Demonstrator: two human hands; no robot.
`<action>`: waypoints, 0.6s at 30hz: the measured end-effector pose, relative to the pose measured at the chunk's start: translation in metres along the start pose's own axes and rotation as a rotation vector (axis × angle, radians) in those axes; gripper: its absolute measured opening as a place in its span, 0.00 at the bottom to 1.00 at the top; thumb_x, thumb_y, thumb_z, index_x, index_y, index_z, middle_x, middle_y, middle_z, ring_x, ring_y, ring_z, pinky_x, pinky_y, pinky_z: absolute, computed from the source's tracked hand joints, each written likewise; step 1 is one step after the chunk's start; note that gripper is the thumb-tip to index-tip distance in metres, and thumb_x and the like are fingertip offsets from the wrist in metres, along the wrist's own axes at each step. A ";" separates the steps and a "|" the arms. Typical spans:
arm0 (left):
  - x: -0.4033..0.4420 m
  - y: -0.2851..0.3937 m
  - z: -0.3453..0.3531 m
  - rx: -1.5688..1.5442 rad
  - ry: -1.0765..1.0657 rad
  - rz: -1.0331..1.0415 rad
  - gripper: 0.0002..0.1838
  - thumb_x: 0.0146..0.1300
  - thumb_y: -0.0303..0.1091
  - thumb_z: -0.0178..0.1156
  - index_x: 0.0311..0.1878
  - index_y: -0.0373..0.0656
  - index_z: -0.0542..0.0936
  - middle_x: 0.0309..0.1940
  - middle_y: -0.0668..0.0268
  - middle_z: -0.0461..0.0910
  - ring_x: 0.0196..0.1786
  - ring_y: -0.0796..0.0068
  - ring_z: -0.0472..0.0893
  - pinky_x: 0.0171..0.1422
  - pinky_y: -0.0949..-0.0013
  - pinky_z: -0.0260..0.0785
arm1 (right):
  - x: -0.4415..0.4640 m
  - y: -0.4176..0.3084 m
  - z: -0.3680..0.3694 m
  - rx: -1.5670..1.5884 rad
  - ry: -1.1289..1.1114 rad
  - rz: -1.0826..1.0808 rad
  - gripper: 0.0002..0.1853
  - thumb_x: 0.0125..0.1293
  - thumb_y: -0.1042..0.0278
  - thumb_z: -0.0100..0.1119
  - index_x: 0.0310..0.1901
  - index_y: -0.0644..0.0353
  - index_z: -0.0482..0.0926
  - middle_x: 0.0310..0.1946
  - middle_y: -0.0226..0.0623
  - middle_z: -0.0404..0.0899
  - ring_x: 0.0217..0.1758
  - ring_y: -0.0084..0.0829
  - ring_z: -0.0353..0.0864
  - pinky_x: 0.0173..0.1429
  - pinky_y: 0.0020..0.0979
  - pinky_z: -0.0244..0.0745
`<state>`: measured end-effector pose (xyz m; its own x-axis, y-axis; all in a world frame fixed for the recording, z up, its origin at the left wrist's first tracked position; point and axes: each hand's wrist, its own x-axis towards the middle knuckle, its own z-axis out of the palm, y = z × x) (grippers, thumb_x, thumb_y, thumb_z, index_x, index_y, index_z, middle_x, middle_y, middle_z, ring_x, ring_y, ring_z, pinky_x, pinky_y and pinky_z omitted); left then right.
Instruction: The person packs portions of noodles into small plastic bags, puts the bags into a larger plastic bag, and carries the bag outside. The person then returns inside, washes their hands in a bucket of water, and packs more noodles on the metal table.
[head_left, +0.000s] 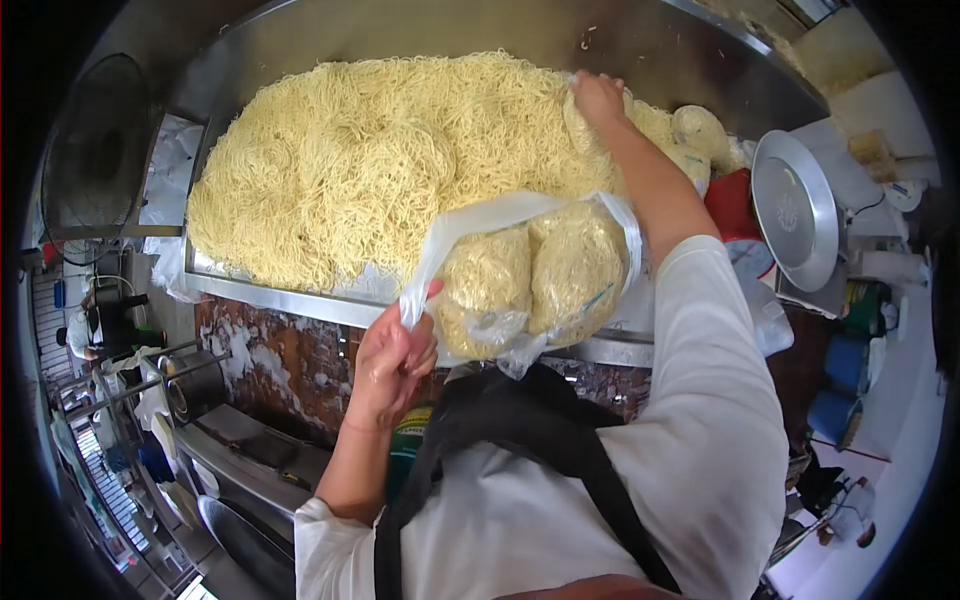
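My left hand (393,360) is closed around the edge of a white plastic carrier bag (433,250), holding its mouth open near the tray's front rim. Inside it sit two clear bags of noodles (487,285), side by side. Stretched out to the back right, my right hand (600,98) is closed on the top of another clear bag of noodles (583,128). My fingertips there are partly hidden. A large heap of loose pale yellow noodles (340,165) fills the steel tray (280,300) left of my right arm.
More filled noodle bags (700,130) lie at the tray's right end. Beside them stands a red scale (735,215) with a round metal pan (795,210). A fan (95,150) is at far left. Other people (85,330) show in the background on both sides.
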<state>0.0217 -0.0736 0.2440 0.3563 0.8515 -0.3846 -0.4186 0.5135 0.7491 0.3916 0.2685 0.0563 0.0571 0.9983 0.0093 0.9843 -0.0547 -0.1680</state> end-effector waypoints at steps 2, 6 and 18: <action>0.005 0.003 0.000 -0.009 -0.036 -0.015 0.48 0.63 0.61 0.61 0.73 0.33 0.59 0.20 0.77 0.57 0.20 0.88 0.54 0.23 0.80 0.46 | -0.011 0.016 -0.009 0.238 0.203 0.089 0.17 0.71 0.53 0.53 0.47 0.58 0.80 0.46 0.49 0.83 0.57 0.49 0.79 0.63 0.49 0.68; 0.027 0.010 0.003 -0.053 -0.149 -0.034 0.41 0.69 0.58 0.57 0.76 0.42 0.57 0.22 0.76 0.59 0.19 0.87 0.54 0.23 0.81 0.48 | -0.051 0.020 -0.080 0.660 0.719 -0.078 0.13 0.73 0.59 0.54 0.44 0.60 0.81 0.41 0.45 0.85 0.43 0.41 0.84 0.52 0.37 0.76; 0.079 0.033 -0.003 -0.274 -0.313 -0.110 0.21 0.77 0.51 0.46 0.66 0.54 0.67 0.26 0.73 0.64 0.21 0.85 0.55 0.24 0.80 0.50 | -0.192 -0.077 -0.176 1.343 0.104 -0.267 0.18 0.75 0.53 0.50 0.52 0.61 0.76 0.41 0.34 0.77 0.46 0.31 0.84 0.52 0.39 0.83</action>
<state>0.0335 0.0109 0.2369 0.6299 0.7386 -0.2402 -0.5552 0.6445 0.5257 0.3343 0.0776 0.2410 -0.0357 0.9663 0.2549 0.0537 0.2565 -0.9650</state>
